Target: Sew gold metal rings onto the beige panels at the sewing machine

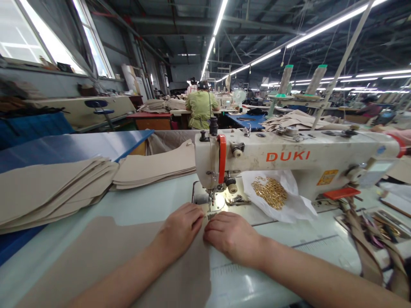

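Note:
A large beige fabric panel (128,239) lies on the pale green sewing table, its far right corner just in front of the needle of a white sewing machine (257,147). On that corner my left hand (183,226) rests with bent fingers pressed together, holding the panel. My right hand (233,235) is closed in a pinch at the panel's right edge, its fingertips nearly meeting the left ones. The presser foot (212,196) stands just beyond both hands, lit by the machine's lamp. Whatever lies right between the fingertips is too small to make out.
Stacks of beige panels (54,184) lie at the left. Under the machine arm, white paper (302,207) holds many gold-coloured metal rings (269,192). Brown straps (362,244) hang by a tray of tools at the right. A person in green (201,107) sits farther ahead.

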### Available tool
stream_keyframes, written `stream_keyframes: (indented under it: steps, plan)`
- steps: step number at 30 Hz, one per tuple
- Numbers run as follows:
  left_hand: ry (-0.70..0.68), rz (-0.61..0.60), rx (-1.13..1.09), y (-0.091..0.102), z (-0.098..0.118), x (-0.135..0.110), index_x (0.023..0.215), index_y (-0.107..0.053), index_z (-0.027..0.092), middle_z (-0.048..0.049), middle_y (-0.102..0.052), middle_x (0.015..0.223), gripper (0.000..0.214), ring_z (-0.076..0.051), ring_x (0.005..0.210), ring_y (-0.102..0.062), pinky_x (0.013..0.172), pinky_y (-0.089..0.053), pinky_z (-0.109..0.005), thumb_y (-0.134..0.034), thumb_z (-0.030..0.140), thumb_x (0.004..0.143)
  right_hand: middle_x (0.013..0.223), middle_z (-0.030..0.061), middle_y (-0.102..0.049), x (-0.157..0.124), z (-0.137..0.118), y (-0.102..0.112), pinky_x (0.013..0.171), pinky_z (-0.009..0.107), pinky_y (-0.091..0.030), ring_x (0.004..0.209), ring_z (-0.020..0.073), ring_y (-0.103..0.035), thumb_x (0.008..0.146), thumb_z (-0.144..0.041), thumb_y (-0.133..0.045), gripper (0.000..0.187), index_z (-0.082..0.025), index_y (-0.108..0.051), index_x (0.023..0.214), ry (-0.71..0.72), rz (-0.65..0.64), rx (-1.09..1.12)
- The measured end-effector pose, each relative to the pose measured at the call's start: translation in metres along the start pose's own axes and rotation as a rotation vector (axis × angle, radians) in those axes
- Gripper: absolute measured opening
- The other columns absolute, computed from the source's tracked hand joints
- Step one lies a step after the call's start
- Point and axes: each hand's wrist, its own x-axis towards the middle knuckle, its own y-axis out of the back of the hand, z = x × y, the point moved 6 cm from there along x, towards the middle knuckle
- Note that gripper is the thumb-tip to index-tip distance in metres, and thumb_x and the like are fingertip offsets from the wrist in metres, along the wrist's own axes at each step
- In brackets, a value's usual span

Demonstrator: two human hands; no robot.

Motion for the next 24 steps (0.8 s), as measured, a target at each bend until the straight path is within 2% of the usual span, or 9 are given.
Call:
stream_keyframes:
  steps: [8, 24]
  plan:
    - [-0.038, 0.053, -0.015, 0.0013, -0.0016, -0.0038, 0.076, -0.06, 0.017, -0.0036, -0.066, 0.074, 0.02, -0.016, 0.07, -0.059, 0.064, -0.05, -0.027, -0.043, 0.013, 0.086, 0.084, 0.0052, -0.065, -0.001, 0.0026, -0.0013, 0.082, 0.029, -0.044, 0.084, 0.0162, -0.057, 0.092, -0.017, -0.045, 0.019, -0.016, -0.06, 0.082, -0.033, 0.02, 0.063]
    - [-0.056, 0.051, -0.023, -0.0029, -0.0019, -0.002, 0.076, -0.06, 0.017, -0.0033, -0.066, 0.074, 0.022, -0.016, 0.07, -0.058, 0.065, -0.05, -0.028, -0.042, 0.017, 0.089, 0.084, 0.0055, -0.065, -0.0003, 0.0028, -0.0008, 0.081, 0.029, -0.044, 0.082, 0.0173, -0.056, 0.092, -0.018, -0.045, 0.019, -0.015, -0.06, 0.081, -0.053, 0.009, 0.067]
